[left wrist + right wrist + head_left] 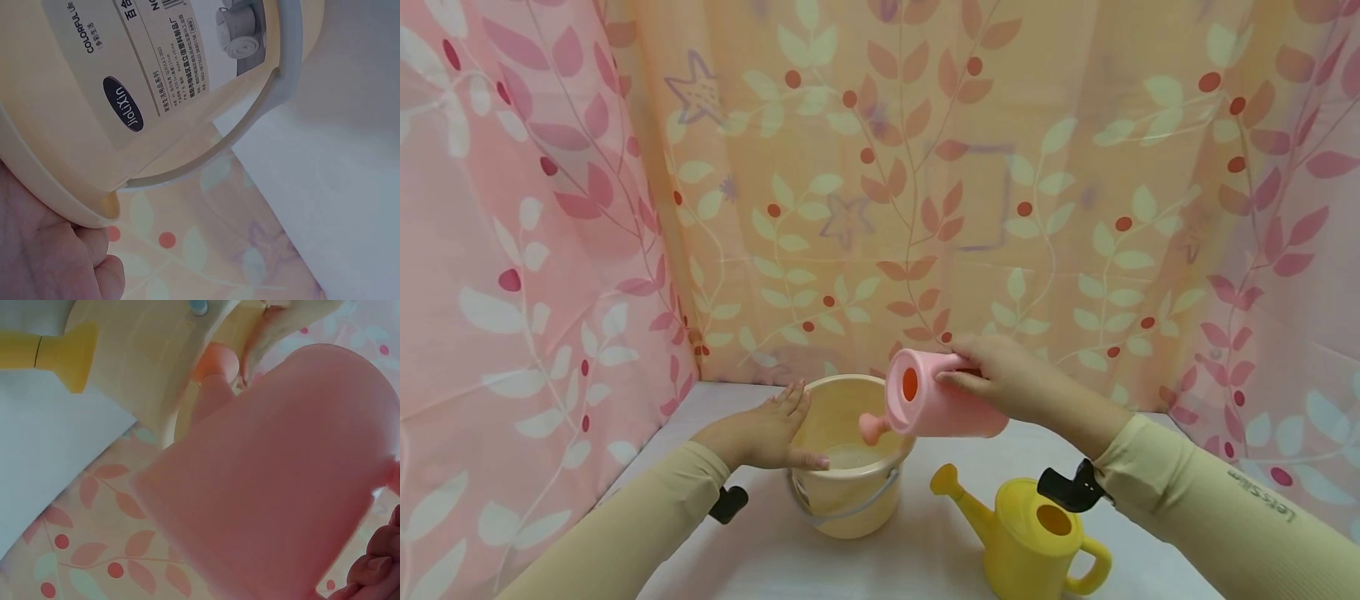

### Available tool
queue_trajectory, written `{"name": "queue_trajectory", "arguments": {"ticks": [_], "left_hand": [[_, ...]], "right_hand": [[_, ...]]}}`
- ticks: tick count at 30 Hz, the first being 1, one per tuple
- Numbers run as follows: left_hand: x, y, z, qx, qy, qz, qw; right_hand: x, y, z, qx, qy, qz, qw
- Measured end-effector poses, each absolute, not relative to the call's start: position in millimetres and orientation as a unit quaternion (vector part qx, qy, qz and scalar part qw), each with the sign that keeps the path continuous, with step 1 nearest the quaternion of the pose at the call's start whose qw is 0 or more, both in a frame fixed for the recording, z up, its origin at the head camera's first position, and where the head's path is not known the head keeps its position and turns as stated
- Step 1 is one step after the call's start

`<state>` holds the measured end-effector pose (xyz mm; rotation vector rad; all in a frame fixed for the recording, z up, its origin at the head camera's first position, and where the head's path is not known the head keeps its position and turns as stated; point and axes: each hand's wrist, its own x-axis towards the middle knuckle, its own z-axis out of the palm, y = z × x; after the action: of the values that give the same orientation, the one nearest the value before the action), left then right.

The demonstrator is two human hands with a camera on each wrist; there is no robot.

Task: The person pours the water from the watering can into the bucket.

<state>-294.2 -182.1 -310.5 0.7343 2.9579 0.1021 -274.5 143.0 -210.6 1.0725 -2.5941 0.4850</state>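
Observation:
My right hand (pixel 996 375) grips the handle of a pink watering can (pixel 951 408), tipped on its side above a cream bucket (pixel 850 521). Its round spout head (pixel 872 427) hangs inside the bucket's mouth, and the can overlaps the right rim in the head view. My left hand (pixel 767 433) rests on the bucket's left rim, fingers stretched along it and thumb over the near edge. In the left wrist view, bent-looking fingertips (pixel 94 244) lie right at the rim. The bucket stands upright with its grey handle (pixel 850 510) lowered in front.
A yellow watering can (pixel 1030 533) stands on the white tabletop (pixel 820 575) at the front right, its spout towards the bucket. Leaf-patterned curtains (pixel 850 208) enclose the back and both sides. A printed label (pixel 150 62) covers part of the bucket's wall.

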Motion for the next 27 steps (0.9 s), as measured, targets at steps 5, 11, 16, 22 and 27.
{"name": "queue_trajectory", "arguments": {"ticks": [5, 11, 16, 22, 27], "left_hand": [[-293, -182, -310, 0.243, 0.968, 0.033, 0.045], [-294, -182, -309, 0.242, 0.969, 0.031, 0.045], [-294, -182, -310, 0.240, 0.969, 0.031, 0.045], [-294, -182, -310, 0.241, 0.969, 0.033, 0.044], [-295, -182, -310, 0.241, 0.969, 0.032, 0.047]], "right_hand": [[-275, 138, -210, 0.399, -0.891, 0.146, 0.157], [-274, 133, -206, 0.414, -0.886, 0.143, 0.151], [-275, 130, -203, 0.417, -0.886, 0.138, 0.146], [-275, 129, -199, 0.419, -0.888, 0.119, 0.147], [-274, 129, -196, 0.408, -0.896, 0.091, 0.151]]}}
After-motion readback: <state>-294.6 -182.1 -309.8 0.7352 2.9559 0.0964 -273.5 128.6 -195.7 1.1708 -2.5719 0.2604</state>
